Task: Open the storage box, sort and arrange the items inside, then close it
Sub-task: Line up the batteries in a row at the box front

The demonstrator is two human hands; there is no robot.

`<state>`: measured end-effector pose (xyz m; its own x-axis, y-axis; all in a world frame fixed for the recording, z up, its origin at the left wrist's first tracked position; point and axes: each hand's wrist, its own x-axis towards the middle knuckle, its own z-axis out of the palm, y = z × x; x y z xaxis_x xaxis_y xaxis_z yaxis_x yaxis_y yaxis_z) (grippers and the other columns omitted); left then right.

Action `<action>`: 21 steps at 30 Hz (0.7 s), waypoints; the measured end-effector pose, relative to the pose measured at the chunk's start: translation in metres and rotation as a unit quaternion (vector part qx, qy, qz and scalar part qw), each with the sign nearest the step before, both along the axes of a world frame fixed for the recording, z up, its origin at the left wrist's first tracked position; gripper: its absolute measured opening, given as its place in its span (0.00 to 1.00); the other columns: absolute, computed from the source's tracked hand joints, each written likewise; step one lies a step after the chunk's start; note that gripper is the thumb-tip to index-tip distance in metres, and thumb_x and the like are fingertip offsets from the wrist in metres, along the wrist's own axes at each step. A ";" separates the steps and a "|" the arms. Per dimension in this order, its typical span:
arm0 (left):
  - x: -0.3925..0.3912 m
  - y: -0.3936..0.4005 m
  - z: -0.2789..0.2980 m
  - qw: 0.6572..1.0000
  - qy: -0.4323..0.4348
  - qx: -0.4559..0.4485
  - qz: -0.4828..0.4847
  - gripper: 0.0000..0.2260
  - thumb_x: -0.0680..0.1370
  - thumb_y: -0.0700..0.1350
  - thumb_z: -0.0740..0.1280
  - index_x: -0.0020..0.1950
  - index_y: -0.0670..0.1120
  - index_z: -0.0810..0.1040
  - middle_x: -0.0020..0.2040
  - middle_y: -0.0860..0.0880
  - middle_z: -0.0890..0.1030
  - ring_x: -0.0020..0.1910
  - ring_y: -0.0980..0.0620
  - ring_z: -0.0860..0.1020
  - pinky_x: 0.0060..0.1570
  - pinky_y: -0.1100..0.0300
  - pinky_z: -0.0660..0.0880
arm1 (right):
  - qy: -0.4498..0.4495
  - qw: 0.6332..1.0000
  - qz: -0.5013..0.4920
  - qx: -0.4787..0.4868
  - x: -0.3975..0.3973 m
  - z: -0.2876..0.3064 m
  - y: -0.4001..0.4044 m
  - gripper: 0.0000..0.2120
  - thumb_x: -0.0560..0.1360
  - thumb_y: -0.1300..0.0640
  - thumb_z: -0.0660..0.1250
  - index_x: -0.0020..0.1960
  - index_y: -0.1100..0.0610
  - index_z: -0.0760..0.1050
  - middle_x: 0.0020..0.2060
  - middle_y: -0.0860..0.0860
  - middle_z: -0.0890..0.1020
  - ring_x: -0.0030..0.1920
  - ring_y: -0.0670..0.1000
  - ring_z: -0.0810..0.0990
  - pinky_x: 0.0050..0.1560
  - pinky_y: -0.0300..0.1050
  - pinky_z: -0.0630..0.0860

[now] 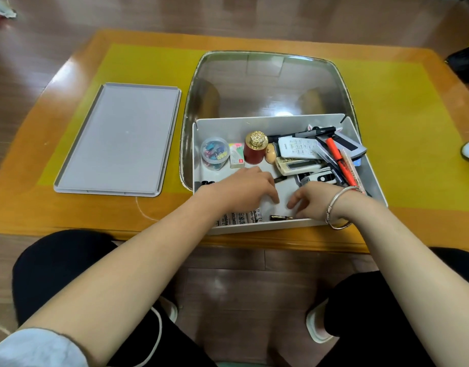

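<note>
At the far left of the desk (pixel 69 213), on the yellow mat (pixel 148 67), the grey lid (pixel 117 139) is laid flat, well apart from the storage box (pixel 371 178), which is set open at the middle of the desk near its front edge.

Inside the box, along the back from the left, a clear tub of coloured clips (pixel 215 153) is stood upright, with a small eraser pack (pixel 236 155) just beside it and a red bottle with a gold cap (pixel 255 147) next to that. A row of batteries (pixel 241 217) is laid along the front wall, partly hidden under the left forearm.

The left hand (pixel 250 188) is held palm down over the box floor, its fingers relaxed and gripping nothing. The right hand (pixel 311 201), a bangle (pixel 334 210) worn at the wrist, is placed just beside it with fingers loosely curled and spread; nothing is seen held in it. A small dark object (pixel 281 218) is seen on the floor by its fingertips.

At the right of the box, remote controls (pixel 297 147) and an orange marker (pixel 339 161) are piled together with pens.
</note>
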<state>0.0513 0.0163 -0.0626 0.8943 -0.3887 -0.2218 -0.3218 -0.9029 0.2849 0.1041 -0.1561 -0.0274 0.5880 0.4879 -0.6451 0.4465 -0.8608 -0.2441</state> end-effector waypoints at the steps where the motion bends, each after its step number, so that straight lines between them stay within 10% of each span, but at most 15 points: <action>1: 0.001 0.004 0.000 1.000 -0.011 -0.005 0.022 0.24 0.77 0.34 0.60 0.66 0.57 0.75 0.65 0.50 0.72 0.58 0.48 0.68 0.57 0.52 0.67 | -0.004 1.000 -0.004 0.008 -0.001 -0.001 0.001 0.10 0.73 0.57 0.69 0.54 0.52 0.79 0.49 0.50 0.81 0.51 0.51 0.79 0.57 0.43 0.75; 14: 0.011 0.007 -0.009 0.995 0.009 0.083 0.053 0.28 0.76 0.37 0.58 0.75 0.56 0.62 0.75 0.49 0.61 0.69 0.44 0.61 0.61 0.47 0.62 | -0.083 0.991 0.087 -0.059 -0.006 -0.012 0.034 0.10 0.72 0.54 0.67 0.51 0.58 0.81 0.50 0.54 0.83 0.52 0.55 0.80 0.55 0.45 0.76; 21: 0.010 0.009 -0.003 0.993 -0.018 0.093 0.064 0.19 0.78 0.40 0.59 0.68 0.49 0.73 0.69 0.48 0.68 0.64 0.45 0.66 0.59 0.49 0.63 | -0.108 0.992 0.061 0.004 -0.004 -0.015 0.027 0.10 0.66 0.49 0.76 0.41 0.54 0.81 0.41 0.50 0.82 0.44 0.52 0.79 0.43 0.39 0.73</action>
